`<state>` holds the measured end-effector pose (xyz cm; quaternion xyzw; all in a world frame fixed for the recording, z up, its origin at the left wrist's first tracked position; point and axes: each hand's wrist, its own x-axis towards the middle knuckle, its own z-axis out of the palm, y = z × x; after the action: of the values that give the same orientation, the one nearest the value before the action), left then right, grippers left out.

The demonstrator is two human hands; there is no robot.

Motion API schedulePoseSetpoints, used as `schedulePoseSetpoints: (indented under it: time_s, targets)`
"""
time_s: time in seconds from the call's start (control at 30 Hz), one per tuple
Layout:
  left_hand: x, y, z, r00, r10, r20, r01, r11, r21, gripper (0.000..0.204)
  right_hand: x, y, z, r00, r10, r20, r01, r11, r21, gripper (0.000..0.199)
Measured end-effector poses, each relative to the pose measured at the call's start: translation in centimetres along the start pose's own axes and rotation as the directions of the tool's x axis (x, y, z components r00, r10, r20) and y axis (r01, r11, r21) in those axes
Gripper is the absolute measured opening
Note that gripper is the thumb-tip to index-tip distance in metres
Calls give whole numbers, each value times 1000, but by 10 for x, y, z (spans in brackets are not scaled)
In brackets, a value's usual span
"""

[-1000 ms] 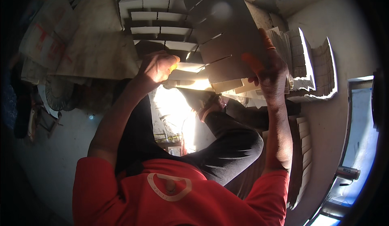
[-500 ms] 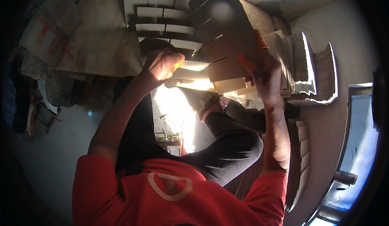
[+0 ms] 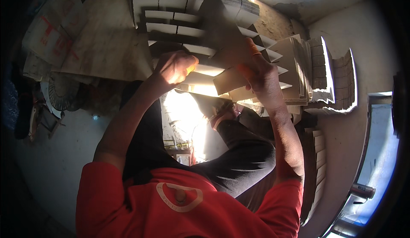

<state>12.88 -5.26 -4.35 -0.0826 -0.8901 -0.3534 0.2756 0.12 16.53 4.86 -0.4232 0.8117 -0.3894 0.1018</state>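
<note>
I hold a dark slotted cardboard sheet (image 3: pixel 220 24) up in front of me with both hands. My right hand (image 3: pixel 258 73), with an orange band on one finger, grips the sheet's lower right part. My left hand (image 3: pixel 175 67) is curled around its lower left edge, something orange showing at a fingertip. Behind the sheet stands a stack of pale slotted cardboard pieces (image 3: pixel 171 5). Below the hands are my black trouser knee (image 3: pixel 247 157) and red shirt (image 3: pixel 179 204).
More upright stacks of slotted cardboard stand at the right (image 3: pixel 299 67) and far right (image 3: pixel 337 80), with another lower down (image 3: pixel 318 152). A large flat brown sheet (image 3: pixel 106 46) and printed sacks (image 3: pixel 51 33) lie at the left. A metal tube (image 3: pixel 363 191) sits lower right.
The slotted sheet has swung from flat-on toward edge-on, leaning left against the stack. Both hands have moved slightly with it.
</note>
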Motion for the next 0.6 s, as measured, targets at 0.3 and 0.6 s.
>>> schedulePoseSetpoints:
  time_s: [0.3, 0.6]
  targets:
    - [0, 0, 1, 994, -106, 19, 106, 994, 40, 17, 17, -20, 3, 986, 34, 161, -6, 986, -169, 66]
    - [6, 3, 4, 993, -108, 54, 102, 989, 104, 18, 17, -12, 11, 967, -6, 256, 105, 920, -378, 69]
